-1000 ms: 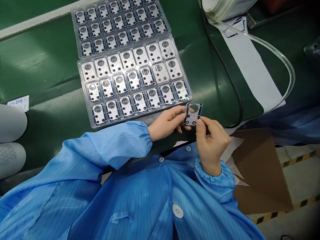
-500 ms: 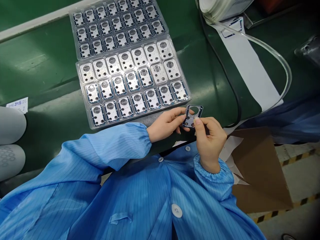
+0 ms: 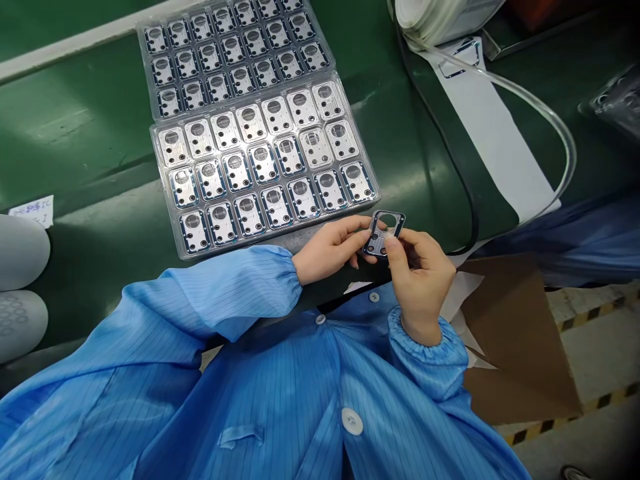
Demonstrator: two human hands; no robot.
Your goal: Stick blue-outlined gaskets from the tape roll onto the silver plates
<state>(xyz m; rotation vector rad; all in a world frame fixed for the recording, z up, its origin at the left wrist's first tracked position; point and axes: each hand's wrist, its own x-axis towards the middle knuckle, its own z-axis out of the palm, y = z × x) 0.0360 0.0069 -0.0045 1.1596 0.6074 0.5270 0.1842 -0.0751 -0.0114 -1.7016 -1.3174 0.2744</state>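
Between my two hands is a small flat metal plate (image 3: 376, 241) with rounded corners, one large round hole and smaller holes, with a dark edging around it. My left hand (image 3: 334, 248) pinches its left edge, fingers partly behind it. My right hand (image 3: 419, 270) grips the right side, with the thumb lying on its lower face. Just beyond my hands lies a clear plastic tray (image 3: 374, 199) with rows of similar metal plates; many have dark blue edging, while several at the back look plain silver. A second filled tray (image 3: 150, 110) adjoins it farther back.
A white paper strip (image 3: 480, 133) lies at the right beside a black cable (image 3: 440, 127) and a clear hose (image 3: 563, 120). White cylinders (image 3: 23, 253) stand at the left edge near a labelled slip (image 3: 43, 208). An open cardboard box (image 3: 525, 353) with paper scraps sits lower right.
My right thumb has shifted slightly left and down on the metal plate. Both hands keep hold of it in nearly the same place. The camera view has moved a little.
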